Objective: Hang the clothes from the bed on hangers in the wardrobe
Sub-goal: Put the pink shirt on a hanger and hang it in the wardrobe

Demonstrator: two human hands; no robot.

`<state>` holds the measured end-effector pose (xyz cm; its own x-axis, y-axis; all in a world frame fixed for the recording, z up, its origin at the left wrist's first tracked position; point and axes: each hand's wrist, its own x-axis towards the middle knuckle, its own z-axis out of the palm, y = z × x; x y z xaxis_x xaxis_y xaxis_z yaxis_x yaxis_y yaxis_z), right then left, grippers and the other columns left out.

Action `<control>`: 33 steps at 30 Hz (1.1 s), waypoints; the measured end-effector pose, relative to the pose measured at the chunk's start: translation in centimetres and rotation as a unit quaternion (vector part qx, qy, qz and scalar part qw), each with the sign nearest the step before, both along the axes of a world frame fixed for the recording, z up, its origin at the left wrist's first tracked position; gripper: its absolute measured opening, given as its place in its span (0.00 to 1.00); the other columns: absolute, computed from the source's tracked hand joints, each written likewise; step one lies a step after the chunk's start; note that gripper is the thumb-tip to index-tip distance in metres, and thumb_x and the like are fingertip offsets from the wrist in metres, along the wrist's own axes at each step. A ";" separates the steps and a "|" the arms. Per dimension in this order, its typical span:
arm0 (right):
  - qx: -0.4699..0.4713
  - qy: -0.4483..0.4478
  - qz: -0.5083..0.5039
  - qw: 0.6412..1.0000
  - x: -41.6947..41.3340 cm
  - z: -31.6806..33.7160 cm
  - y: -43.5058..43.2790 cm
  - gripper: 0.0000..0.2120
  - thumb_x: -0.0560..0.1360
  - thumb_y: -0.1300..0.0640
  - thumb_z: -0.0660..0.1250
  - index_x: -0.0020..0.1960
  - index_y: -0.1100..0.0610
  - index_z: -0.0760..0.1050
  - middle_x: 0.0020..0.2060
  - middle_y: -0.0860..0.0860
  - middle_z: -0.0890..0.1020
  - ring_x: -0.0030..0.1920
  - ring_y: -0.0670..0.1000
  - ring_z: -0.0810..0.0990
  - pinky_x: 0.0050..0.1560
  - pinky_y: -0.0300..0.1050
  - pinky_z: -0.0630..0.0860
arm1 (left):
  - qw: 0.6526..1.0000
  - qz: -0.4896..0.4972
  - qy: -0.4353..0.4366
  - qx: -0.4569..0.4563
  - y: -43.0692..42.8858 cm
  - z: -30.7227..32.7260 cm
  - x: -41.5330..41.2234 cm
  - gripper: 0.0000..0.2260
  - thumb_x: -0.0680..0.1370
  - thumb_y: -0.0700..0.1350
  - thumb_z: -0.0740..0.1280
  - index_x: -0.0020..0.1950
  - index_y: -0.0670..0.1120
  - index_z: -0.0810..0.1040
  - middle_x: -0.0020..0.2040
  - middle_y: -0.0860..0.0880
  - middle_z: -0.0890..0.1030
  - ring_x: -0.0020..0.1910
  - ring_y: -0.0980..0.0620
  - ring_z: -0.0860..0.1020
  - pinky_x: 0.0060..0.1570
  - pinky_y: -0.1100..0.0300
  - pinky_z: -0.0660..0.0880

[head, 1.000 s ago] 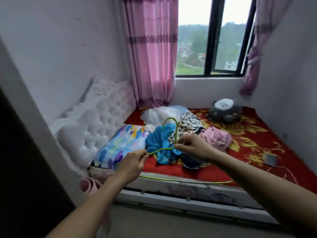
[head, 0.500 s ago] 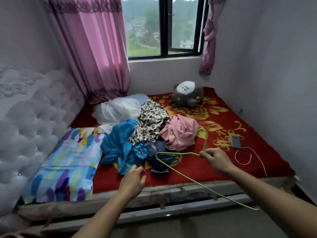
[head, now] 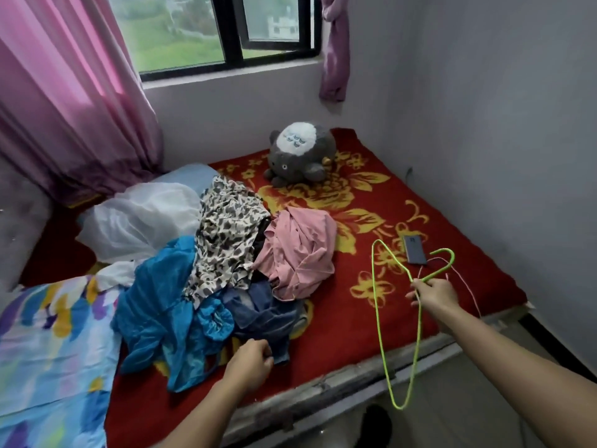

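Note:
A heap of clothes lies on the red flowered bed point(head: 371, 318): a blue garment point(head: 161, 305), a leopard-print piece point(head: 226, 234), a pink garment point(head: 300, 253) and a dark denim piece point(head: 261, 312). My right hand point(head: 434, 294) pinches a thin green wire hanger point(head: 378, 318) near its neck; the hanger dangles tilted past the bed's front edge. My left hand point(head: 250, 362) hovers with loosely curled fingers at the lower edge of the denim piece, and whether it touches the cloth cannot be told. The wardrobe is out of view.
A grey plush toy point(head: 298, 153) sits at the back of the bed. A phone point(head: 415, 248) with a thin cable lies near the right wall. A colourful pillow point(head: 48, 350), a white bag point(head: 139, 218), pink curtains point(head: 64, 108) and a window are around.
The view moved closer and rightward over the bed. My right hand carried the hanger to the right and it now dangles more upright. My left hand moved forward to the denim piece.

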<state>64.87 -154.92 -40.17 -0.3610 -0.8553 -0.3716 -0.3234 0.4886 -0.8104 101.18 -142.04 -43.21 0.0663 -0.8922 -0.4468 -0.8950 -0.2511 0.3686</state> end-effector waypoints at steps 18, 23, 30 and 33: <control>0.199 -0.109 -0.035 0.973 -1.2 -28.9 -29.1 0.11 0.82 0.57 0.58 0.42 0.57 0.72 0.36 0.54 0.78 0.20 0.40 0.76 0.16 0.30 0.61 | 0.997 -0.029 -0.062 0.030 -26.2 -19.0 -7.5 0.08 0.77 0.48 0.62 0.53 0.47 0.75 0.53 0.48 0.73 0.54 0.45 0.73 0.49 0.52 0.71; 0.243 -0.051 -0.100 0.963 -4.1 -37.9 -28.1 0.23 0.70 0.46 0.70 0.56 0.62 0.78 0.45 0.57 0.82 0.39 0.55 0.81 0.42 0.50 0.81 | 0.972 -0.155 -0.166 -0.053 -33.2 -26.6 -7.7 0.18 0.66 0.45 0.69 0.56 0.47 0.77 0.60 0.45 0.75 0.60 0.40 0.72 0.54 0.48 0.71; 0.046 0.179 0.148 0.971 -0.4 -33.7 -25.4 0.16 0.73 0.61 0.70 0.60 0.58 0.78 0.57 0.58 0.80 0.57 0.59 0.77 0.60 0.53 0.72 | 0.968 -0.115 -0.213 -0.066 -35.9 -29.8 -7.6 0.14 0.66 0.43 0.70 0.51 0.48 0.76 0.47 0.47 0.80 0.49 0.43 0.75 0.51 0.49 0.67; -0.008 0.182 0.313 0.932 3.6 -32.7 -25.4 0.16 0.72 0.61 0.70 0.60 0.56 0.78 0.56 0.54 0.80 0.57 0.57 0.78 0.58 0.50 0.73 | 0.994 0.048 -0.040 -0.092 -35.5 -26.6 -7.4 0.07 0.69 0.42 0.64 0.46 0.45 0.76 0.43 0.46 0.81 0.43 0.43 0.77 0.43 0.51 0.71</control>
